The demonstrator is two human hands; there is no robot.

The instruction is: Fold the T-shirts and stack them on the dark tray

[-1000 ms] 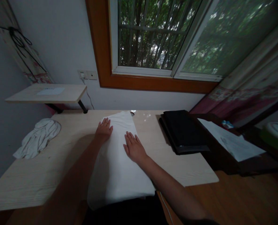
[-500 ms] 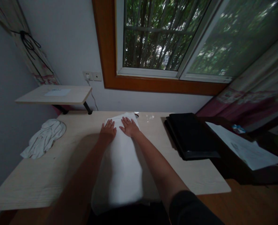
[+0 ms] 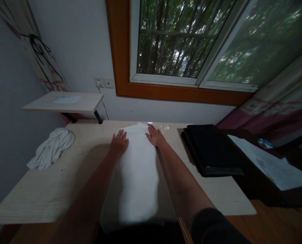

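A long white cloth (image 3: pixel 138 169) lies spread on the desk in front of me, its near end reaching the front edge by my body. My left hand (image 3: pixel 119 141) rests flat near the cloth's far left corner, fingers apart. At the far right corner, my right hand (image 3: pixel 156 136) lies flat with its fingers spread, on the cloth's right edge. Neither hand grips anything. What kind of cloth it is, I cannot tell.
The pale wooden desk (image 3: pixel 87 176) carries a crumpled white cloth (image 3: pixel 53 147) at left and a raised shelf (image 3: pixel 67 103) with a paper on it. Black folders (image 3: pixel 210 149) are stacked at right. Beyond them lies a white sheet (image 3: pixel 270 162) on a dark surface.
My right hand has slid right, from the cloth's middle to its far right edge. My left hand stays near the far left corner. The view has shifted slightly.
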